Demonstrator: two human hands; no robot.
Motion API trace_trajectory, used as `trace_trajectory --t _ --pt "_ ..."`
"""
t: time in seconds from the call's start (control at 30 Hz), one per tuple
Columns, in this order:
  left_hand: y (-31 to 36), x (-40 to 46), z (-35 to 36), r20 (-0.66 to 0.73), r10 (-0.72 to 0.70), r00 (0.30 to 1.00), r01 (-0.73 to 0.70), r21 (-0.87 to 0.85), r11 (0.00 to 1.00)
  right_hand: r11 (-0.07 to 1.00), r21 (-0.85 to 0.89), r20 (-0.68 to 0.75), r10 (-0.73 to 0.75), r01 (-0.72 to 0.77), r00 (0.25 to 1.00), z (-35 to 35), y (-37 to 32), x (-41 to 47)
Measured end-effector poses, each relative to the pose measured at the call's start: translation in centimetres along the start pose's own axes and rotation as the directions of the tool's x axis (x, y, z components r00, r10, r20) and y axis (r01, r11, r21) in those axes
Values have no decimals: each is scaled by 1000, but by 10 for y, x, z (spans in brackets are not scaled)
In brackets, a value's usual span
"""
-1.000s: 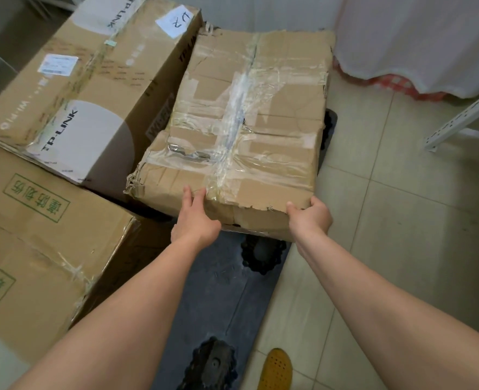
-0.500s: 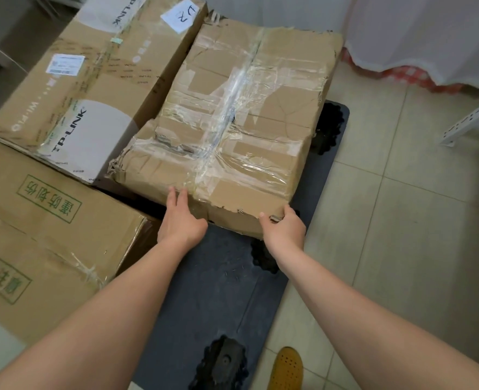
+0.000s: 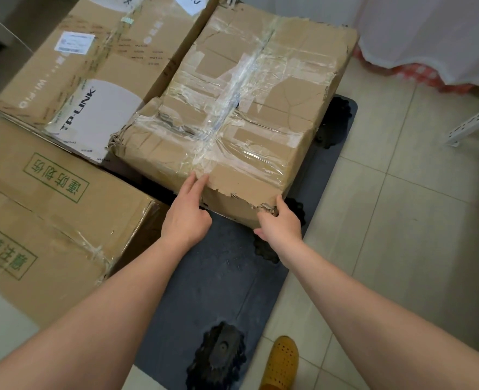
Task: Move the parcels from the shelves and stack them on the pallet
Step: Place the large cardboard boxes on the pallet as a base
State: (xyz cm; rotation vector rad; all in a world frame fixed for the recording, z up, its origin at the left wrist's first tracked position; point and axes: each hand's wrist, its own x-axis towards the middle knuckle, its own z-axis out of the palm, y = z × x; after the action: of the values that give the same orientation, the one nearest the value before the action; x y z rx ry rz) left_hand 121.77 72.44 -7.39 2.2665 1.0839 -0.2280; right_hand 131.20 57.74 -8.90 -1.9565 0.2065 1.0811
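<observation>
Battered taped parcel (image 3: 244,114) lies flat on dark pallet (image 3: 221,277), snug beside TP-LINK box (image 3: 91,71). Left hand (image 3: 186,213) fingers straight, pressing near edge; right hand (image 3: 280,225) grips torn corner, likely squaring it.

Single head-worn wide-angle cam, aimed fwd and steeply down. Close range: both forearms enter from bottom edge. Frame centres on near right part of dark grey plastic pallet (image 3: 213,285); beige tiled floor (image 3: 401,249) fills right side. No 2nd view.
</observation>
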Motion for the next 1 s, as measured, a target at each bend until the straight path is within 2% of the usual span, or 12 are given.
trace_trajectory --t 0.07,0.17,0.27,0.33,0.4,0.57,0.73,1.0 --pt "1 -3 1 36 33 999 -35 40 999 999 -8 -24 -47 47 999 0 4 -3" --pt "3 -7 0 89 11 996 -19 90 996 995 -32 -90 -92 89 992 2 8 -6" --pt "7 -6 -3 138 -8 990 -6 102 995 999 1 5 -50 50 999 1 10 -11" --pt "12 -5 -5 166 -30 986 26 25 999 999 22 84 -26 24 996 -6 11 -15" --pt "17 -8 -7 170 -34 985 43 -47 998 1000 12 101 -14 13 995 -14 15 -16" --pt "27 -34 0 187 32 982 -8 -129 992 998 9 -93 58 -58 994 -26 28 -20" --pt "32 -64 -2 242 26 970 9 -142 990 995 17 -119 103 -101 988 -35 43 -45" --pt "13 -124 -18 224 12 974 45 -244 969 987 122 -205 124 -100 971 -41 66 -118"
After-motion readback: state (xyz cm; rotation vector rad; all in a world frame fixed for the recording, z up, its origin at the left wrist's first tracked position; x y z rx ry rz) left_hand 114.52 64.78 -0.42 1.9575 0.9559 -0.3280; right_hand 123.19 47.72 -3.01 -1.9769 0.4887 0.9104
